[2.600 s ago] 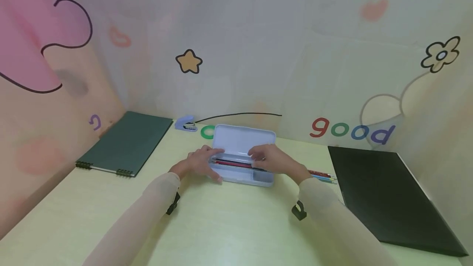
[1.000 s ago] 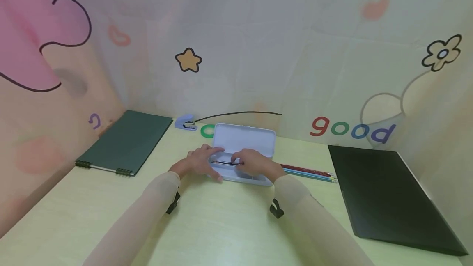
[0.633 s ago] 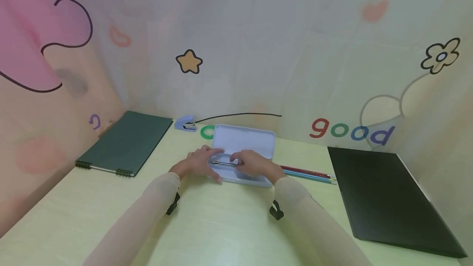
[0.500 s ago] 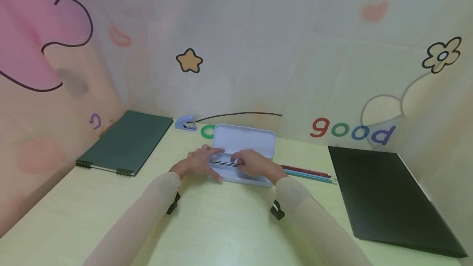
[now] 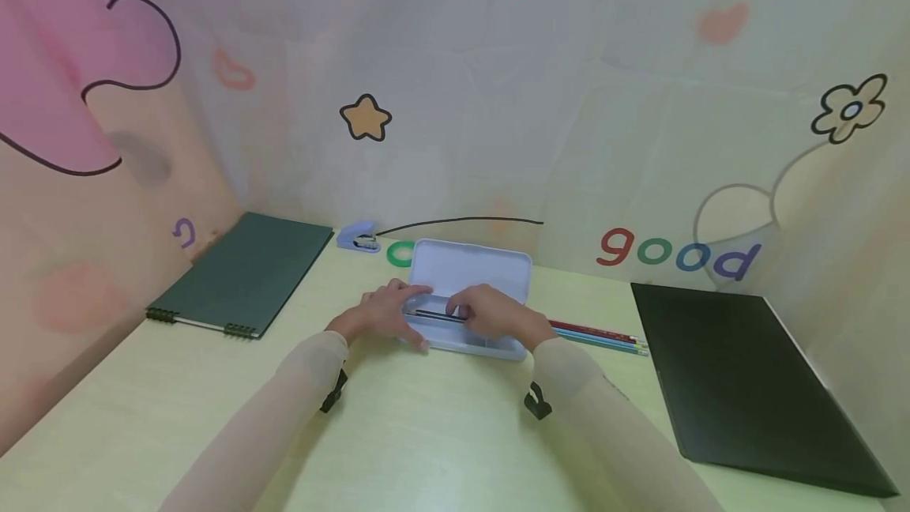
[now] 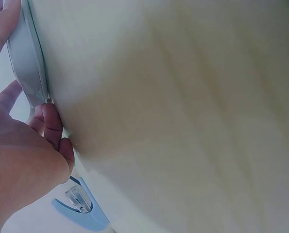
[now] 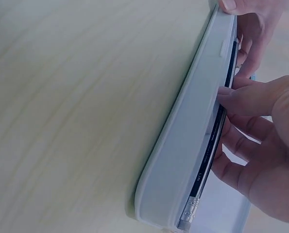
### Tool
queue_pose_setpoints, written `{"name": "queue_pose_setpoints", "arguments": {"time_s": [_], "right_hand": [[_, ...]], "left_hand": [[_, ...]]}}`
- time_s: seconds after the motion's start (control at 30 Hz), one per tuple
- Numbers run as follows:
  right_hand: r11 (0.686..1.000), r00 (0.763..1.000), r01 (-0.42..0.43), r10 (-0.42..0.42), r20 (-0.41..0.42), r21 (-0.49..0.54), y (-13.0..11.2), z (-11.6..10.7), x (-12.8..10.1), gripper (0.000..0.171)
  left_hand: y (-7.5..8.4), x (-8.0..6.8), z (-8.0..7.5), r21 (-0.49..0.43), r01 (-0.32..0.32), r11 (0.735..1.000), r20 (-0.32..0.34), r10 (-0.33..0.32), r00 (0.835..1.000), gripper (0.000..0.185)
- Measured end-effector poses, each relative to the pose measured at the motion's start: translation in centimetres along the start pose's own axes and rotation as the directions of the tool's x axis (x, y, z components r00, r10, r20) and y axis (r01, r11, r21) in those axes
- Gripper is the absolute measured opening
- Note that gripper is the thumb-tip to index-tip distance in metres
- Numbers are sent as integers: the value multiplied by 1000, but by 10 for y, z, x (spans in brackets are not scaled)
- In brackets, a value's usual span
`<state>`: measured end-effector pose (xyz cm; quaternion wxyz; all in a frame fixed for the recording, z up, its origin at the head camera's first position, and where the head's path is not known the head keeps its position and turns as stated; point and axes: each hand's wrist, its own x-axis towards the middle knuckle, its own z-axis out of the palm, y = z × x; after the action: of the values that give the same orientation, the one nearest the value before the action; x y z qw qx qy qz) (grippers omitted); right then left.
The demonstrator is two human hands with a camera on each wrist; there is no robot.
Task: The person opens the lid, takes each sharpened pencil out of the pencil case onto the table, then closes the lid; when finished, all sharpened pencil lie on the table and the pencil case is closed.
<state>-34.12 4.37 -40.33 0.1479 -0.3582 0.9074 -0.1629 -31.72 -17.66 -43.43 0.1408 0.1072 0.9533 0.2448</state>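
In the head view, the pencil case [image 5: 455, 345] lies open mid-table, its lid tilted up on the far side; the left hand [image 5: 384, 311] grips its left end, thumb at the near wall, presumably to steady it. The right hand [image 5: 492, 313] pinches a black pencil [image 5: 436, 315] lengthwise along the case, likely so it fits the long tray. Loose pencils [image 5: 599, 333] and a black folder [image 5: 761, 389] bound the right; the near side offers the widest room. The left wrist view shows fingers curled about the case end, a stapler [image 6: 82, 206] beyond. In the right wrist view, thumb and fingers close on the pencil, its eraser end by the right rim.
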Motion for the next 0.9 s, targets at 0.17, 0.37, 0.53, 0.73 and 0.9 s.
{"name": "queue_pose_setpoints", "arguments": {"time_s": [0.17,0.37,0.53,0.73,0.9], "right_hand": [[1000,1000,2,-2,16,-4,0,-4,-1,33],[1000,1000,-5,5,24,-13,-1,-15,-3,33],[999,999,-8,9,36,-31,6,-23,-8,29],[1000,999,-11,12,40,-18,17,-31,-16,31],[999,998,-40,39,53,11,26,-35,-24,33]], "left_hand": [[0,0,1,0,1,1000,5,-1,1000,96],[1,-1,0,-2,8,1000,3,-8,1000,97],[1,-1,1,-6,4,1000,-3,-4,1000,96],[-1,0,1,-12,10,1000,-8,-10,1000,96],[-1,1,1,-23,13,1000,-3,-14,1000,96]]}}
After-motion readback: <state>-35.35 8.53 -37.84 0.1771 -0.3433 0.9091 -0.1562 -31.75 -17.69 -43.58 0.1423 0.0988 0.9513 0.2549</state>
